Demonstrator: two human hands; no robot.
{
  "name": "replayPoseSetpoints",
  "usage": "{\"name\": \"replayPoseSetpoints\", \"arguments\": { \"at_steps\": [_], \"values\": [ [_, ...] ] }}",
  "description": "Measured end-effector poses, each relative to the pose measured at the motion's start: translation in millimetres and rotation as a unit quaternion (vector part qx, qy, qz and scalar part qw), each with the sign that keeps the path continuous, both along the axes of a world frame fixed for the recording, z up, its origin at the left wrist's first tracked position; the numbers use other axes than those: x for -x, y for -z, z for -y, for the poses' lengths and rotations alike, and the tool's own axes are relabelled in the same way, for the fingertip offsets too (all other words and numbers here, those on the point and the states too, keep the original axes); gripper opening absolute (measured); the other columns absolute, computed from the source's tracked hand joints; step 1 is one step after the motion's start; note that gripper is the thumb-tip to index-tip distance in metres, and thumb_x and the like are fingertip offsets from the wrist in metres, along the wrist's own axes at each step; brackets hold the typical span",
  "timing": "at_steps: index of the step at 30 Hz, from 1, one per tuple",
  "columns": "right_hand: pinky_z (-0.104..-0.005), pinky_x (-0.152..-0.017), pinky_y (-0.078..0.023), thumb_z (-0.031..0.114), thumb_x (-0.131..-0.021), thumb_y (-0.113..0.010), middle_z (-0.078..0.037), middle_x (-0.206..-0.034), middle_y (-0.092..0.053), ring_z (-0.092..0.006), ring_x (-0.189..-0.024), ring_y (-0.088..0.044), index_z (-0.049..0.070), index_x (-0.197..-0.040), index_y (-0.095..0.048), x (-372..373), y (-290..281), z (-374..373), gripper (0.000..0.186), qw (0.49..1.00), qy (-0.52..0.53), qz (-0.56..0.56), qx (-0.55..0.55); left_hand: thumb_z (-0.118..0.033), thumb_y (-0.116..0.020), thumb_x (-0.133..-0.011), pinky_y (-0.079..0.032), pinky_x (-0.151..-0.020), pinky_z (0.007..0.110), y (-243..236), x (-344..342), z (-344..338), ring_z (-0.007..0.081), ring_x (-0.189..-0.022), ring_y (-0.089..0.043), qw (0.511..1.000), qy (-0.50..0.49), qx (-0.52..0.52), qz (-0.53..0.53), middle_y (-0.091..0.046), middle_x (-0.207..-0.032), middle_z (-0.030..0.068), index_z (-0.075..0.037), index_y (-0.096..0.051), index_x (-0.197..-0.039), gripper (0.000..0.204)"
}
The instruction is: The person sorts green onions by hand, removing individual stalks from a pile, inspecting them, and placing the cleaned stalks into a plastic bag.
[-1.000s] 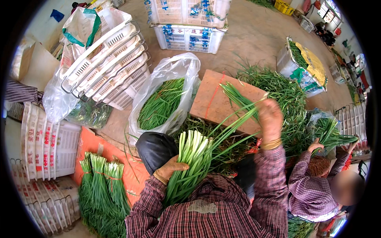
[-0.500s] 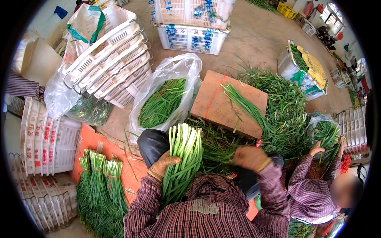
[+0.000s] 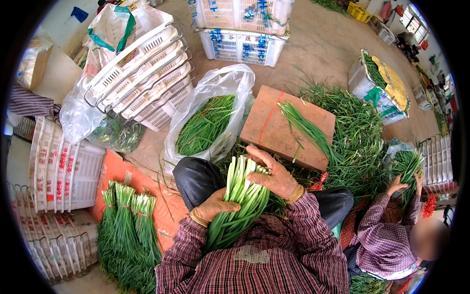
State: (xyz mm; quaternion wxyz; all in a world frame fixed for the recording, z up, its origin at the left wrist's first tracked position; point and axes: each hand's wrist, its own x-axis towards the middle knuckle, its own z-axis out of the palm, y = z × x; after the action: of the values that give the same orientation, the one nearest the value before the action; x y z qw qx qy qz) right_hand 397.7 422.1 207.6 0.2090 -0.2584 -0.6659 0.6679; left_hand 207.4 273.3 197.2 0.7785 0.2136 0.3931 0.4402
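A thick bunch of garlic chives (image 3: 242, 208) rests upright against my front, its pale stem ends pointing away and its green leaves toward me. My left hand (image 3: 214, 208) is wrapped round its left side, thumb across the stems. Over the pale ends curves my right hand (image 3: 277, 175), thumb on the stems and fingers round the far side, gripping the bunch there. Beyond it lies a reddish-brown board (image 3: 259, 120) with a few loose chives (image 3: 304, 122) and a thin red tie (image 3: 270, 117) on it. Several tied chive bunches (image 3: 126, 230) lie to the left.
A clear plastic bag (image 3: 242, 78) of greens stands ahead. Loose chives (image 3: 360, 122) are heaped right of the board. White crates (image 3: 147, 73) stack at the left, others (image 3: 240, 46) at the far side. A co-worker (image 3: 384, 235) handles chives (image 3: 405, 164) at the right.
My right hand has come left from beside the bunch onto its pale ends. The bunch has shifted slightly right with my left hand still round it.
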Motion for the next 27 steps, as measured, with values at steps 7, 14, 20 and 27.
{"name": "replayPoseSetpoints", "arguments": {
  "at_steps": [7,14,20,27],
  "values": [
    [-0.0346,-0.112,-0.034,0.016,-0.093,-0.065,-0.009,-0.141,-0.052,-0.0203,-0.130,-0.048,0.003,-0.142,-0.048,3,8,8,0.053,0.991,0.046,-0.090,0.087,-0.006,-0.072,-0.080,-0.044,-0.103,0.035,8,-2,3,0.0209,-0.114,-0.060,0.996,-0.076,0.036,0.036,-0.062,-0.128,0.0091,-0.001,-0.047,-0.140,0.065],
    [-0.0347,-0.109,-0.037,0.009,-0.090,-0.064,-0.009,-0.135,-0.057,-0.0202,-0.127,-0.050,0.006,-0.130,-0.058,-3,5,9,0.041,0.998,0.058,-0.002,0.022,-0.004,-0.073,-0.078,-0.044,-0.103,0.036,20,-4,4,0.0214,-0.113,-0.062,0.994,-0.109,0.022,0.015,-0.063,-0.127,0.0089,-0.001,-0.051,-0.139,0.065],
    [-0.0403,-0.094,-0.050,0.014,-0.085,-0.071,-0.011,-0.115,-0.067,-0.0302,-0.107,-0.064,0.007,-0.105,-0.067,0,-12,14,0.022,0.935,0.115,0.118,-0.313,-0.004,-0.073,-0.077,-0.045,-0.102,0.035,15,-8,2,0.0201,-0.112,-0.061,0.993,-0.118,0.011,0.022,-0.063,-0.127,0.0083,-0.002,-0.052,-0.137,0.063],
    [-0.0431,-0.094,-0.048,0.030,-0.080,-0.076,-0.011,-0.113,-0.068,-0.0319,-0.111,-0.061,0.008,-0.100,-0.072,6,-18,12,0.030,0.919,0.039,0.118,-0.374,-0.006,-0.073,-0.075,-0.047,-0.099,0.035,21,-5,4,0.0200,-0.108,-0.062,0.991,-0.121,0.060,0.014,-0.064,-0.120,0.0064,-0.003,-0.052,-0.136,0.065]
  ]
}}
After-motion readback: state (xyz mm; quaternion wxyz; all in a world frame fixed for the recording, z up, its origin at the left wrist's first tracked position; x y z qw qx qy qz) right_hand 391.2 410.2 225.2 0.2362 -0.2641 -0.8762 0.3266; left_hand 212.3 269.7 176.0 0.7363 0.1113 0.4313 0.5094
